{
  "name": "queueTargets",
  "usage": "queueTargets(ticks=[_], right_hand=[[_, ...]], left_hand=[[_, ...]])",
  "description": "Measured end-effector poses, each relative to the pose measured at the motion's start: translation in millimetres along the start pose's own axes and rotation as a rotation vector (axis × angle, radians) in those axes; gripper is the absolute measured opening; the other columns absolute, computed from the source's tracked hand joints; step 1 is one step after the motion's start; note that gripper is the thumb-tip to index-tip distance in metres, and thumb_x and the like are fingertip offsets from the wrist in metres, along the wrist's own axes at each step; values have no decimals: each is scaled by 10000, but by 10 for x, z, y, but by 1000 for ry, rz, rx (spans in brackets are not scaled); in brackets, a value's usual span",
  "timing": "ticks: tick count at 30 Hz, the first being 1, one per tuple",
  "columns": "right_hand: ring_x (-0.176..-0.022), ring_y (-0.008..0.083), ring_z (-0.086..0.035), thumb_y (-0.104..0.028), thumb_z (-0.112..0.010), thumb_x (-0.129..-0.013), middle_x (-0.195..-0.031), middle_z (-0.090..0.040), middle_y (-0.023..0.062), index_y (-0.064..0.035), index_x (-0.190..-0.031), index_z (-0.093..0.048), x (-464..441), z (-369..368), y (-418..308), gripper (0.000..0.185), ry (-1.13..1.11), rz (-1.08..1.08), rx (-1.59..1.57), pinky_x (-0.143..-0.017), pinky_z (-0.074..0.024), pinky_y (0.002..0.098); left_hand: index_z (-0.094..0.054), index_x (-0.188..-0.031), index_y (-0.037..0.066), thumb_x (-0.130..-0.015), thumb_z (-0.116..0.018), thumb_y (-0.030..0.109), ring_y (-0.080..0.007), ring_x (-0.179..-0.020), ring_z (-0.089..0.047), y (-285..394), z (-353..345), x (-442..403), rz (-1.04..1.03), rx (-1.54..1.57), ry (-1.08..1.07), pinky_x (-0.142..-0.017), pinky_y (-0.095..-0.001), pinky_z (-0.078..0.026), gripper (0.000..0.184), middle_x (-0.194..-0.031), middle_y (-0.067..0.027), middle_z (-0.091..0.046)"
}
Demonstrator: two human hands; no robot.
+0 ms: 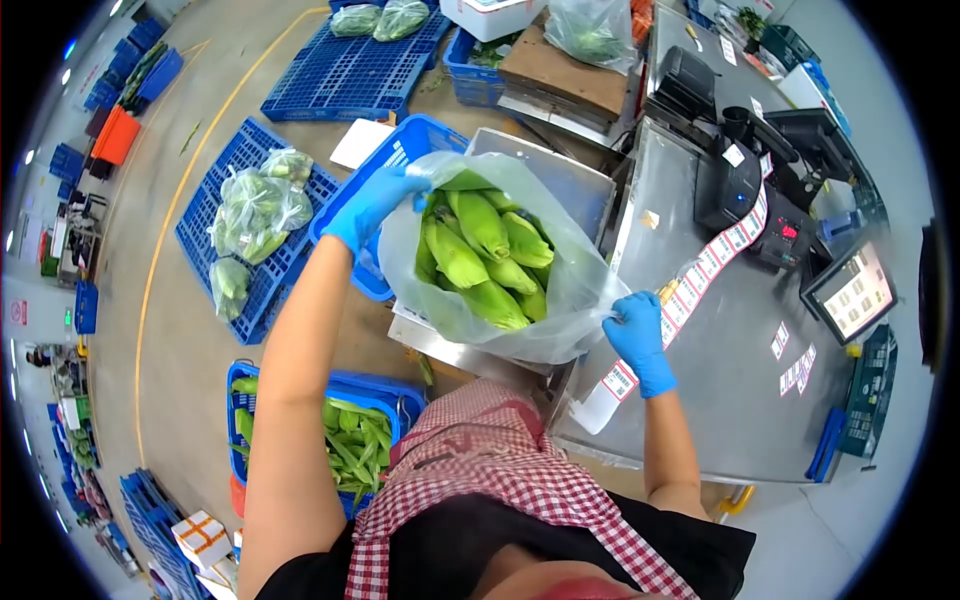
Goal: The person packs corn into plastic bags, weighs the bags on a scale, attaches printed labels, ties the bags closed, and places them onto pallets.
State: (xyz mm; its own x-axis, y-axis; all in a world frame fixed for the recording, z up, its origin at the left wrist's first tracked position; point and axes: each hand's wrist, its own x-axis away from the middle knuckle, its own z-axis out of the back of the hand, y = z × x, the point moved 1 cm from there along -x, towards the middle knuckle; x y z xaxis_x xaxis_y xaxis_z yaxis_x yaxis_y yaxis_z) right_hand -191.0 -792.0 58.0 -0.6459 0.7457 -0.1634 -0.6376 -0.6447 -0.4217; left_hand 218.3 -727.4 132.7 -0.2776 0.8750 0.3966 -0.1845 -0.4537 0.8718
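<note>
While fingers (pixel 618 316) hold bag (pixel 585 290) of corn (pixel 485 262) wide, table edge (pixel 628 205) lies near.

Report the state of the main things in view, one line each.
Large translucent plastic bag, open at the top
Green corn ears in husks, inside the bag
Blue-gloved left hand, closed on the bag's rim
Blue-gloved right hand, closed on the bag's edge
Long white label strip with red markings, unrolled
Black-framed flat screen, lit
Red digital display, lit
</note>
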Motion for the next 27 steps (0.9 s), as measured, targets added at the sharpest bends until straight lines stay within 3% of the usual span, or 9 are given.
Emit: queueTargets(ticks=[5,11,13,15,17,20,23,25,27], right_hand=[[-863,311,-502,-113,-577,-613,-805,-542,120,-68,-704,-566,-122,-101,-188,102,68,115,74,-886,-343,444],[-1085,310,-438,-113,-602,-603,-1125,-478,134,-107,-1178,-498,-210,-107,-498,585,-127,177,141,-1036,-165,530],[-1049,340,-446,-87,-587,-600,-1097,-482,157,-80,-1177,-493,-208,76,-779,585,-70,299,101,-983,-250,500],[-1021,344,-460,-76,-576,-606,-1065,-496,162,-67,-1170,-494,-138,176,-1104,570,-86,400,-66,-939,-314,471],[-999,320,-480,-79,-567,-622,-1030,-518,151,-68,-1159,-502,-35,164,-1418,541,-160,477,-346,-902,-355,443],[-925,291,-528,-83,-555,-639,-968,-555,137,-67,-1090,-535,218,-163,-1826,452,-508,432,-507,-824,-403,406],[-859,285,-557,-97,-553,-667,-918,-571,138,-66,-999,-562,524,-836,-2091,334,-681,654,-208,-756,-416,391],[-847,306,-561,-104,-564,-673,-932,-574,149,-62,-945,-568,641,-1134,-2407,275,-779,699,-287,-759,-415,414],[-900,333,-544,-149,-574,-725,-1026,-568,154,-37,-1068,-557,802,-1434,-2720,360,-948,785,-159,-780,-429,420]], left_hand=[[-623,-782,48,-775,-623,261,-97,-737,-496,-295,-10,62,-39,16,104,-693,-231,-396,214,-784,-4,-586],[-593,-1018,0,-827,-618,219,-95,-790,-524,-317,-130,243,-202,-21,216,-693,-221,-417,292,-910,-33,-590],[-458,-1218,1,-856,-577,196,-169,-1019,-492,-553,-135,423,-272,107,458,-868,-286,-400,428,-1134,-97,-518],[-462,-1220,14,-876,-545,233,-154,-996,-484,-749,-242,831,-287,247,673,-905,-282,-371,416,-1090,-43,-518],[-454,-1226,10,-854,-576,226,-185,-1066,-470,-1510,-239,1178,-147,237,774,-915,-302,-377,447,-1148,-89,-511],[-509,-1163,28,-821,-611,261,-175,-950,-497,-3573,-278,1794,385,454,693,-851,-293,-387,426,-1048,-50,-556],[-555,-1100,24,-803,-613,230,-175,-858,-515,-4388,-660,2704,533,469,900,-800,-306,-406,366,-984,-47,-581],[-574,-1087,16,-788,-615,223,-195,-937,-531,-4937,-888,3388,549,445,914,-853,-306,-401,365,-1035,-83,-595],[-579,-1077,-10,-771,-595,318,-283,-970,-578,-5891,-1300,4072,789,337,945,-844,-345,-428,449,-1068,-179,-606]])
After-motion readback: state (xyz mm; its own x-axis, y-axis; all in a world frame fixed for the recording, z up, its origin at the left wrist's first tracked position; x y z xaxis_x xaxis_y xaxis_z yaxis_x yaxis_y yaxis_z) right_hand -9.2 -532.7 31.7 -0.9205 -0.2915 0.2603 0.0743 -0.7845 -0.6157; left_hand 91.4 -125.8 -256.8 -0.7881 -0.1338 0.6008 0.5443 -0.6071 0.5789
